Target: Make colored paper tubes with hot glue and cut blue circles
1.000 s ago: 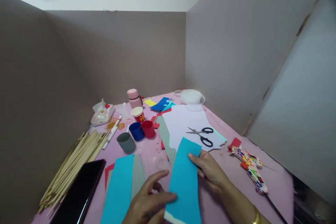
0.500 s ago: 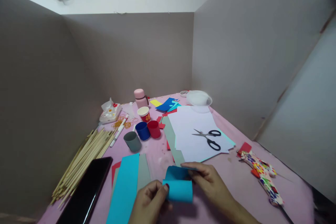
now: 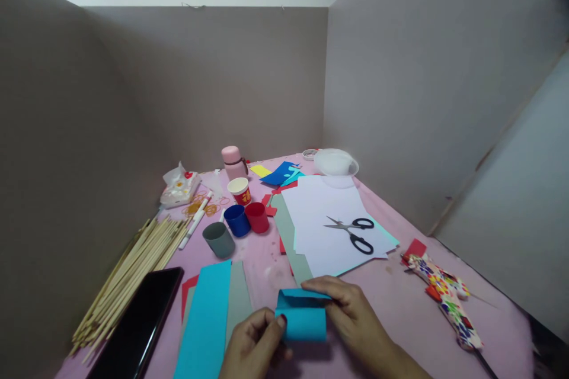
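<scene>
Between my hands a light-blue paper strip (image 3: 304, 324) is curled into a loose roll, its far end lapping over the top. My left hand (image 3: 256, 339) pinches the roll's left edge between thumb and fingers. On the far flap, the fingers of my right hand (image 3: 351, 314) grip the paper from the right side. To the left of my left hand lie flat blue strips (image 3: 205, 320) over grey strips (image 3: 240, 290). Farther off stand a grey paper tube (image 3: 219, 241), a blue one (image 3: 237, 222) and a red one (image 3: 257, 218).
Scissors (image 3: 351, 228), partly spread, lie on white sheets (image 3: 313, 219). A glue gun (image 3: 444, 296) with a floral pattern rests at right. Wooden sticks (image 3: 133, 275) and a phone (image 3: 137, 320) lie at left. A paper cup (image 3: 240, 192), pink flask (image 3: 233, 163) and tissue pack (image 3: 180, 187) stand behind.
My right hand has brought the far flap lower and closer over the roll. The left hand keeps its hold. The whole view has shifted slightly.
</scene>
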The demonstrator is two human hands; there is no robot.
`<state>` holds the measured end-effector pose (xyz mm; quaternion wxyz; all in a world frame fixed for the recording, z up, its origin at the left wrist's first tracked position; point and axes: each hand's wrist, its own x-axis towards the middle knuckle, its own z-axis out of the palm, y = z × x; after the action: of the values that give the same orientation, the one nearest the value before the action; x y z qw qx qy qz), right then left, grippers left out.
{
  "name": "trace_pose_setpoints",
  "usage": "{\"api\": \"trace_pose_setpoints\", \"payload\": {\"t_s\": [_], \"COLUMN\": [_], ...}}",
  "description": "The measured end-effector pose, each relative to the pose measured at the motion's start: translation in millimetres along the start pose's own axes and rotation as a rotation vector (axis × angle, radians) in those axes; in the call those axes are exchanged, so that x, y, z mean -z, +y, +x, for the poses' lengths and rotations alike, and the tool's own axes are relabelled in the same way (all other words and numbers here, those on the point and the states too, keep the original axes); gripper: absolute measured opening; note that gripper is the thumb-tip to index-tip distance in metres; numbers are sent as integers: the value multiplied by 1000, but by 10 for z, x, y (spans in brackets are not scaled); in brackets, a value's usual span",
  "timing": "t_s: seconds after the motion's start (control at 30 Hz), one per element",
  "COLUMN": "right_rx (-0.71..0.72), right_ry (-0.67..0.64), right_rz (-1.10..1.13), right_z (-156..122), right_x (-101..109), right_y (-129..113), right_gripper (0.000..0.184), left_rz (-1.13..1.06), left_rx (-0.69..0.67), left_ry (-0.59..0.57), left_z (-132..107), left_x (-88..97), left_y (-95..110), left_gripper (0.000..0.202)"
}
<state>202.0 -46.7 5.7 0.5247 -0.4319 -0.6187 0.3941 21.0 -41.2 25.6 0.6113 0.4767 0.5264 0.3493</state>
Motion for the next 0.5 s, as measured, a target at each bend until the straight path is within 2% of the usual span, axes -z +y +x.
{"api": "trace_pose_setpoints", "payload": {"t_s": [0.2, 0.37, 0.5], "right_rx": [180, 394, 494], "right_ry": [-53, 7, 38], "right_rz": [-203, -437, -566], "right_z": [-13, -24, -22], "right_x": [8, 8, 21], "right_y": [65, 88, 73], "right_gripper": [56, 46, 42], "left_rz": [-36, -42, -100], "left_rx": [47, 57, 104], "left_ry": [-10, -6, 1], "left_z": [13, -8, -20], "left_x": [-11, -15, -18], "left_y": [-27, -34, -14], "left_gripper": [40, 37, 33]}}
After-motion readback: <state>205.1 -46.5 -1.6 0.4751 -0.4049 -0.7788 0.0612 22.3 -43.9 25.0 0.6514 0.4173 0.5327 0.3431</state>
